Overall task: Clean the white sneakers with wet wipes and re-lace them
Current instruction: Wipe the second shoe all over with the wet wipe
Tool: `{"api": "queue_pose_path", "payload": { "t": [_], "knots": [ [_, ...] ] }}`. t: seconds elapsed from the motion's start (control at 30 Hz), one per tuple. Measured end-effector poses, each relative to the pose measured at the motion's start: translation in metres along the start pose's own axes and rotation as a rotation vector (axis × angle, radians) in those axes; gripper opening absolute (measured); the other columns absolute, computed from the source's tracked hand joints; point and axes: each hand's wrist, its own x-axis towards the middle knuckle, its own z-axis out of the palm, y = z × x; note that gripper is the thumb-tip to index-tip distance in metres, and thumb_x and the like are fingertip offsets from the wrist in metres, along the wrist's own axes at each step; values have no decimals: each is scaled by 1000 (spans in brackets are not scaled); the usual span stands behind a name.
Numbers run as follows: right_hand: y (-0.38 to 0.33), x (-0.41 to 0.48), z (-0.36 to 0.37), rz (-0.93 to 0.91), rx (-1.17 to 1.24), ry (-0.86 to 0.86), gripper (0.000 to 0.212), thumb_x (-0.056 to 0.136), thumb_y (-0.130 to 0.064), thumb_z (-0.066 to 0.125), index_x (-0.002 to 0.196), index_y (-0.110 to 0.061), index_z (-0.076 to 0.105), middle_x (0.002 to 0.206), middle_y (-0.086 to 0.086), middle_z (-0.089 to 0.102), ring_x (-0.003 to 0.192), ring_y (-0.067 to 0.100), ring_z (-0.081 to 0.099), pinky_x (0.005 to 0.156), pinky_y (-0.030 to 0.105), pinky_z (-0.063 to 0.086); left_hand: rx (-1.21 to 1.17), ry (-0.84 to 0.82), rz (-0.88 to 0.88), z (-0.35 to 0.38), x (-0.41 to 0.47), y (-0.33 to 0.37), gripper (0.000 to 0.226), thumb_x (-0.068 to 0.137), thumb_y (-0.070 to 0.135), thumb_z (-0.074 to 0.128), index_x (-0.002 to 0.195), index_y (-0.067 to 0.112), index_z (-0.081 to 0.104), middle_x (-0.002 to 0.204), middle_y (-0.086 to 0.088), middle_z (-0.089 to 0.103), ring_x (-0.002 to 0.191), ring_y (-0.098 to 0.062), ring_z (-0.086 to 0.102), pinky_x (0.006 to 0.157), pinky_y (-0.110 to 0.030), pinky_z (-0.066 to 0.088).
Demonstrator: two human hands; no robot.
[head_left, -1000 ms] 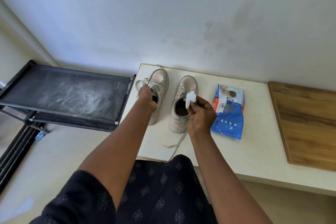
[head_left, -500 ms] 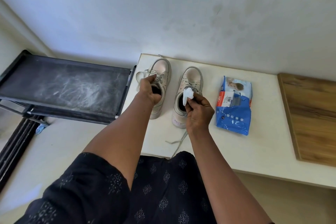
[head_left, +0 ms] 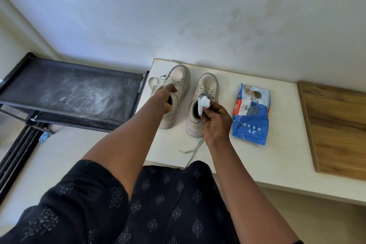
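White ledge [head_left: 277, 156] against a scuffed pale wall [head_left: 198, 16]; black rack [head_left: 69, 93] to its left, wood board [head_left: 336, 125] on the right. Both sneakers stand on the ledge, long axes running toward the wall, toes at the wall, heels toward the person. Left hand [head_left: 164, 99] fingers curled into the left sneaker [head_left: 178, 77] collar, gripping it. Right hand [head_left: 215, 121] pinches a crumpled wet wipe [head_left: 203, 105] over the right sneaker [head_left: 206, 87] opening. Wipes pack [head_left: 250, 119] just beside the right sneaker.
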Motion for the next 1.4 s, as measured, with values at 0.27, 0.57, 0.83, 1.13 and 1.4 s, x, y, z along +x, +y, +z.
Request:
{"api": "queue_pose_path", "payload": {
  "t": [0.27, 0.57, 0.83, 1.13, 1.4],
  "knots": [
    [-16, -41, 26, 65, -232, -236, 36, 84, 23, 44, 93, -4, 64, 80, -3, 71, 76, 12, 66, 63, 24, 58, -336, -212, 18, -49, -86, -2, 26, 90, 19, 44, 97, 0, 61, 75, -15, 69, 77, -25, 63, 67, -31, 57],
    [-19, -114, 48, 225, -259, -510, 35, 85, 22, 40, 104, 2, 61, 85, 3, 73, 77, 15, 71, 75, 22, 56, -433, -298, 31, -95, -180, -14, 38, 88, 23, 46, 117, 1, 58, 96, -17, 66, 82, -26, 62, 83, -35, 52],
    [-16, -169, 64, -672, -1013, -574, 27, 74, 10, 68, 100, 2, 70, 100, 13, 70, 86, 3, 63, 85, 9, 46, -504, -538, 59, -115, -227, -26, 48, 83, 28, 49, 118, -2, 60, 111, -18, 63, 96, -27, 62, 96, -42, 46],
    [8, -216, 71, -1366, -1404, -653, 28, 79, 0, 55, 103, 2, 69, 108, 16, 67, 99, 31, 64, 87, 36, 53, -579, -747, 111, -129, -254, -29, 60, 90, 40, 47, 130, -5, 50, 126, -21, 55, 119, -29, 56, 109, -39, 34],
    [10, -225, 72, -1326, -1501, -673, 26, 78, 5, 61, 101, -1, 70, 105, 12, 67, 93, 30, 61, 75, 38, 56, -556, -710, 135, -127, -271, -38, 68, 96, 51, 30, 134, -4, 44, 124, -20, 56, 119, -29, 54, 109, -40, 33]
  ]
}}
